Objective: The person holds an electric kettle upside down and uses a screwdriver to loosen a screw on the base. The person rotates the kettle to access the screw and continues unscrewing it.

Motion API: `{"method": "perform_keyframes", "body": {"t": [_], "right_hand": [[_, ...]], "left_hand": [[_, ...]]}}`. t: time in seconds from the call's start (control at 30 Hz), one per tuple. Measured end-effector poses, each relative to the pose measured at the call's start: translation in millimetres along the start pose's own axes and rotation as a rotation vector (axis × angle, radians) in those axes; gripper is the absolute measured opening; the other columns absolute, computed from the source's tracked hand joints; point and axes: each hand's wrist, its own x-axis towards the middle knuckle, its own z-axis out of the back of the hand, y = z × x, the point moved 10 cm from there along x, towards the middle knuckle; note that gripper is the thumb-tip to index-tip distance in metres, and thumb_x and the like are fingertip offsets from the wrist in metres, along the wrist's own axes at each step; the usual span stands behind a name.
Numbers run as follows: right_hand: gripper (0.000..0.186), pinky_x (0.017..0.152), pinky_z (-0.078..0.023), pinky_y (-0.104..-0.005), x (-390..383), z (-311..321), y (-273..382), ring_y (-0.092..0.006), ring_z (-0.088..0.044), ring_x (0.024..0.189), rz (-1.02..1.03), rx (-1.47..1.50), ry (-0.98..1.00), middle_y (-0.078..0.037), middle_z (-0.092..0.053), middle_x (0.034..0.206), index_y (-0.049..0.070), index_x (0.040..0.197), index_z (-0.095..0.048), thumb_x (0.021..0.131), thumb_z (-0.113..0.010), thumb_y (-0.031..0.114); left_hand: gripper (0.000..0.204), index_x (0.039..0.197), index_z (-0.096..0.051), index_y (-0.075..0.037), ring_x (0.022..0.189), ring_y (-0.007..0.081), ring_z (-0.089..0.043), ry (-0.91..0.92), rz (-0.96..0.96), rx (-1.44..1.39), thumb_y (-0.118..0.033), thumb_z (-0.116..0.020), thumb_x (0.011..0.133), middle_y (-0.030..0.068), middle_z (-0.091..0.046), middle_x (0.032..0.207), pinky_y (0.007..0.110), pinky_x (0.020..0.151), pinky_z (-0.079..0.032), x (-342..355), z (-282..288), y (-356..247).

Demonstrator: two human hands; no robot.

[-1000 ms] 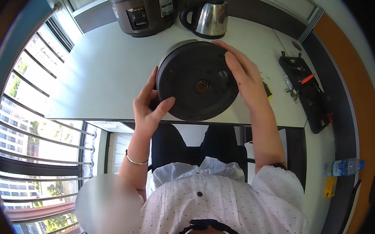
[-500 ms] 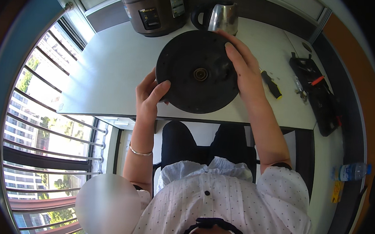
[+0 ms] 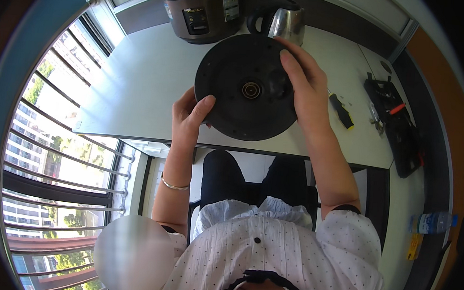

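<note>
Both my hands hold a round black base (image 3: 236, 76) face up over the desk, with a small ringed metal connector at its centre; whatever is under it is hidden. My left hand (image 3: 191, 116) grips the lower left rim, thumb on top and fingers mostly behind it. My right hand (image 3: 307, 86) is wrapped round the upper right side, thumb on the face. Just right of that hand, a black-and-yellow screwdriver (image 3: 342, 110) lies on the desk.
The white desk (image 3: 123, 101) holds a brown rice cooker (image 3: 203, 13) and a steel kettle (image 3: 287, 26) at the back. At right are a black tool pouch (image 3: 387, 128), small metal pieces (image 3: 377, 122) and a water bottle (image 3: 433, 224). A barred window (image 3: 56, 155) is at left.
The black base has moved up in the view, toward the back of the desk, with both hands still on it. The screwdriver beside it has come into fuller view.
</note>
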Motion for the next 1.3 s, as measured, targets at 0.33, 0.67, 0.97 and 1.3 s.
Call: {"method": "perform_keyframes", "body": {"t": [0.33, 0.67, 0.97, 1.3], "right_hand": [[0.031, 0.079, -0.043, -0.0214, 2.1, -2.5, 1.7, -0.009, -0.056, 0.086, 0.012, -0.057, -0.009, -0.003, -0.064, 0.092, 0.006, 0.113, -0.064, 0.089, -0.061, 0.027], [0.033, 0.084, -0.044, -0.0235, -6.0, -5.6, 8.2, -0.0134, -0.059, 0.092, 0.029, -0.134, -0.005, -0.006, -0.064, 0.1, 0.008, 0.116, -0.061, 0.089, -0.062, 0.025], [0.04, 0.086, -0.046, -0.0255, -9.0, -2.3, 7.4, -0.0157, -0.06, 0.097, -0.002, -0.14, 0.015, -0.009, -0.063, 0.105, 0.006, 0.118, -0.06, 0.082, -0.07, 0.021], [0.041, 0.089, -0.045, -0.0265, -16.7, 4.6, 3.3, -0.0166, -0.059, 0.099, 0.009, -0.121, -0.031, -0.01, -0.062, 0.108, 0.004, 0.119, -0.059, 0.084, -0.069, 0.022]], "left_hand": [[0.049, 0.099, -0.06, 0.006, 0.054, 0.0086, -0.05, -0.01, 0.003, -0.027, -0.038, -0.068, 0.081, 0.0031, -0.056, 0.066, 0.02, 0.047, -0.036, 0.1, 1.9, 1.3], [0.046, 0.101, -0.06, 0.007, 0.054, 0.0058, -0.048, -0.008, 0.057, -0.026, -0.033, -0.07, 0.081, 0.0016, -0.057, 0.067, 0.019, 0.046, -0.035, -2.3, 0.2, 1.4], [0.06, 0.129, -0.05, 0.003, 0.06, 0.0048, -0.048, 0.013, 0.041, 0.059, -0.032, -0.067, 0.083, 0.0017, -0.059, 0.071, 0.018, 0.054, -0.038, -4.1, -5.1, 2.5], [0.061, 0.131, -0.048, 0.002, 0.074, 0.0076, -0.055, 0.047, 0.043, 0.091, -0.029, -0.066, 0.082, 0.0059, -0.064, 0.082, 0.021, 0.072, -0.045, -5.5, -7.6, -0.3]]}}
